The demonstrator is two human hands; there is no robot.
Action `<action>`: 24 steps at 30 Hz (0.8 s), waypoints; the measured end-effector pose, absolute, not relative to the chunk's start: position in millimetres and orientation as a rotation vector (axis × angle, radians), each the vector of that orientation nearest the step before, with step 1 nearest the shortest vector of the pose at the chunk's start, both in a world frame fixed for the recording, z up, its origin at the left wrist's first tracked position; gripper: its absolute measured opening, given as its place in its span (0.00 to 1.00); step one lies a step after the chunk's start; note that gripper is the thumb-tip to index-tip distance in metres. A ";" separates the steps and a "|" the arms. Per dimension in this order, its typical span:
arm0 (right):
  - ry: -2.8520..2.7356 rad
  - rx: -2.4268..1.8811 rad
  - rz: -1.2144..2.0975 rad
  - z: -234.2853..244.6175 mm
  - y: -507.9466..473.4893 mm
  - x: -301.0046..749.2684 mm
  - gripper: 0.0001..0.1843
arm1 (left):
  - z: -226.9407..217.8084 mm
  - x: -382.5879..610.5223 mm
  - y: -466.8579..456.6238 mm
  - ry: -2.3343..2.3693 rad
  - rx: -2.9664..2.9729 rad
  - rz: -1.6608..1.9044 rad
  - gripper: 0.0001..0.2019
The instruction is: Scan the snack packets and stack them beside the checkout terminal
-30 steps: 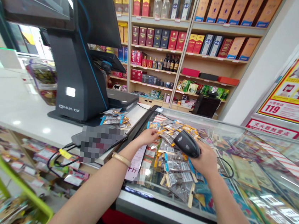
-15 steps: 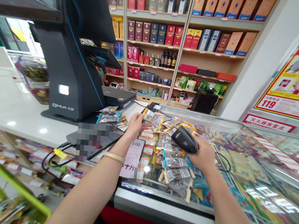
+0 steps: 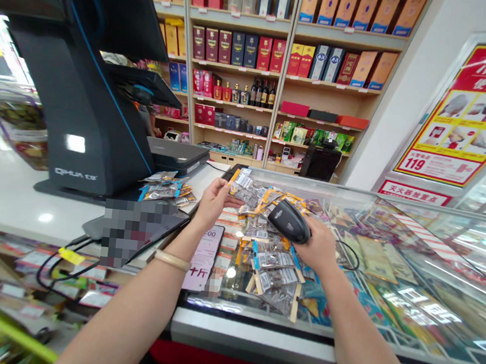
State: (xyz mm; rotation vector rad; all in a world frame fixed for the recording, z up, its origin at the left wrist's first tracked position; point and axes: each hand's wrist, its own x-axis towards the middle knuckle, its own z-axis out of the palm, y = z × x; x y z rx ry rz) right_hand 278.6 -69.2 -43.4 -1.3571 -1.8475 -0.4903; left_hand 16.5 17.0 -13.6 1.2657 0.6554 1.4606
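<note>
My right hand (image 3: 320, 245) is wrapped round a black barcode scanner (image 3: 290, 220), its head pointing up and left over a heap of small snack packets (image 3: 276, 261). These are clear packets with blue or orange ends and dark contents. At the left of the heap, my left hand (image 3: 215, 202) pinches a snack packet (image 3: 244, 189) by its orange-edged left side; the other fingers reach out below it. Beneath my left wrist lies a phone (image 3: 203, 259) with a lit screen. Another small pile of packets (image 3: 166, 187) rests on the white counter, beside the black register stand.
The glass-topped case (image 3: 387, 301) holds bagged goods under its top. A black register (image 3: 90, 108) stands at left. A device with cables (image 3: 134, 228) sits on the counter edge. A green basket (image 3: 7, 319) is at lower left. Shelves (image 3: 237, 68) of boxes and bottles stand behind.
The view has turned slightly right, so everything sits further left. My left hand still pinches the packet, and the scanner stays in my right hand over the heap.
</note>
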 end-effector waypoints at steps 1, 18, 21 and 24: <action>-1.848 -1.362 -0.491 -43.3 -69.3 278.6 0.14 | -13.8 16.6 16.9 0.655 1.277 1.454 0.19; -1.840 -1.332 -0.500 -51.0 -67.2 283.8 0.13 | -15.2 -15.3 47.6 0.743 0.512 2.047 0.07; -1.854 -1.341 -0.508 -53.4 -66.5 285.1 0.15 | -14.6 -38.2 60.6 0.778 0.393 2.209 0.07; -1.864 -1.339 -0.517 -55.1 -65.7 286.3 0.16 | -18.0 -50.7 69.2 0.824 0.381 2.230 0.08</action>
